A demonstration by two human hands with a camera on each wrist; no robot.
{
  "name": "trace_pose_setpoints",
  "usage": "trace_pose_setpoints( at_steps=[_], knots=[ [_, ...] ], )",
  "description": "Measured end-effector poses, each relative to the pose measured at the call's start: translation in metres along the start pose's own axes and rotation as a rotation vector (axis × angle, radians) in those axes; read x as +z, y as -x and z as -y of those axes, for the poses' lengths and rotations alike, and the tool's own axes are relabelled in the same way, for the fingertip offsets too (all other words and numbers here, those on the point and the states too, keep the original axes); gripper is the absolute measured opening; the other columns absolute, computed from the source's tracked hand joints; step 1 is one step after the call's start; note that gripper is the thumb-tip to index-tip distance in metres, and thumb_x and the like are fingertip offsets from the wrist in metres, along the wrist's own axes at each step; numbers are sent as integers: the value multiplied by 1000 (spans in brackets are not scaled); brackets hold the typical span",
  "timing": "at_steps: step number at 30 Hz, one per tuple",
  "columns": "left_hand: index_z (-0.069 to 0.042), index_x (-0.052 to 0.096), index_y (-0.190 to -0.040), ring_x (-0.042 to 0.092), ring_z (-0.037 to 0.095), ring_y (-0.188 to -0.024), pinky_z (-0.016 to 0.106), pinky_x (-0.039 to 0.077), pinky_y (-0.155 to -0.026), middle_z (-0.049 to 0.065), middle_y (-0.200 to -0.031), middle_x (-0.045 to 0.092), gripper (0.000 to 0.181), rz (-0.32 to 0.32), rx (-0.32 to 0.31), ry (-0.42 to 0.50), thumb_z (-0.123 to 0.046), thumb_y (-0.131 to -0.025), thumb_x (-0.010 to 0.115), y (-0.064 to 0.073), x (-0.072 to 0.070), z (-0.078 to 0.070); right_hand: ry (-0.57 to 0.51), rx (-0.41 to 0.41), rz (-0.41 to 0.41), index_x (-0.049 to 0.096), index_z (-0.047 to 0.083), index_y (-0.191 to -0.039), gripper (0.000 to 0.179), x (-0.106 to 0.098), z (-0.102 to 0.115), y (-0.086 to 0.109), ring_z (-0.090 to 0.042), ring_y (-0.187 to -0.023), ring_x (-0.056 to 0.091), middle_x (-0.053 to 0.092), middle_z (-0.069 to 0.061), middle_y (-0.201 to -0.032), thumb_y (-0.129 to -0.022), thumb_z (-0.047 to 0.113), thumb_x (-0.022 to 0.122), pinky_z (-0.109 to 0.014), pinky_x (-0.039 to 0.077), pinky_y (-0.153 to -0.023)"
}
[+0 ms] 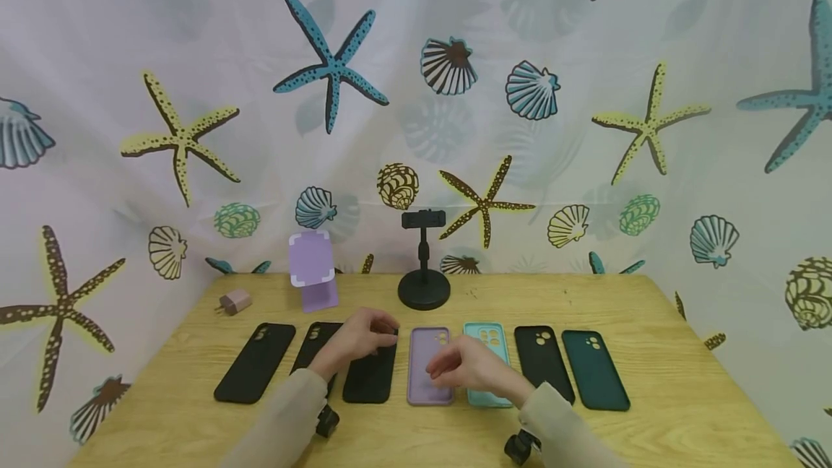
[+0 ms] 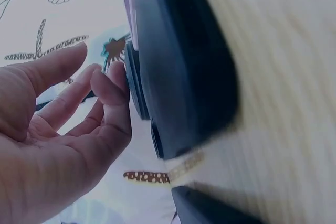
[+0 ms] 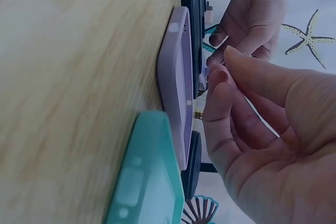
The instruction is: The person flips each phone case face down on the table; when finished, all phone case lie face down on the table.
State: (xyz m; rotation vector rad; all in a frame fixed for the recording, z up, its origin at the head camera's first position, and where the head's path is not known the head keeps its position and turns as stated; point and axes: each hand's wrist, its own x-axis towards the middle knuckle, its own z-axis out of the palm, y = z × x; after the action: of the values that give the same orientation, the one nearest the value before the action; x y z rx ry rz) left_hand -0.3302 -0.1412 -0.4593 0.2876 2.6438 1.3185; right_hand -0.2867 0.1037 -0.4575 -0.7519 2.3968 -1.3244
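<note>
A row of phone cases lies across the table. My left hand [image 1: 356, 341] hovers over a black phone case [image 1: 369, 381], its fingers loosely bent and nothing between them; the left wrist view shows a gap between thumb and fingers [image 2: 113, 95]. Above the lilac phone case [image 1: 419, 367] and the aqua phone case [image 1: 489, 399] is my right hand [image 1: 471, 365]. Its fingers are relaxed, with thumb and fingertips close together and no object visible among them. In the right wrist view, the lilac case [image 3: 170, 77] lies just beside the right fingertips.
Two more black cases [image 1: 255, 363] [image 1: 315, 341] lie at left; another black case [image 1: 542, 356] and a dark green case [image 1: 594, 370] lie at right. Behind stand a black phone holder [image 1: 424, 291] and a lilac stand [image 1: 312, 258]. A plug adapter [image 1: 235, 301] sits back left.
</note>
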Motion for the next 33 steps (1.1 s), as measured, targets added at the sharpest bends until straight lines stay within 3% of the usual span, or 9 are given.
trace_pose_setpoints(
  at_steps=[14,21,33],
  knots=[
    [0,71,-109,61,17,-78,32,55,-66,12,-101,70,22,4,12,-21,-5,-88,69,-14,23,-11,97,-13,42,78,2,-94,15,-1,-7,2,-7,-72,61,75,-7,-87,-80,-1,76,-20,49,-63],
    [1,71,-106,63,22,-95,37,55,-78,14,-104,70,23,16,69,-43,-1,-84,71,-22,28,-10,148,-26,89,78,4,-92,16,5,-5,1,-6,-68,60,74,-5,-81,-77,-1,79,-18,47,-60],
    [4,72,-107,63,25,-97,45,53,-89,14,-104,70,27,61,43,-126,3,-80,71,-26,32,-11,153,-29,140,78,3,-87,13,13,-5,-3,-3,-65,59,74,-5,-78,-76,0,81,-16,46,-58]
  ],
)
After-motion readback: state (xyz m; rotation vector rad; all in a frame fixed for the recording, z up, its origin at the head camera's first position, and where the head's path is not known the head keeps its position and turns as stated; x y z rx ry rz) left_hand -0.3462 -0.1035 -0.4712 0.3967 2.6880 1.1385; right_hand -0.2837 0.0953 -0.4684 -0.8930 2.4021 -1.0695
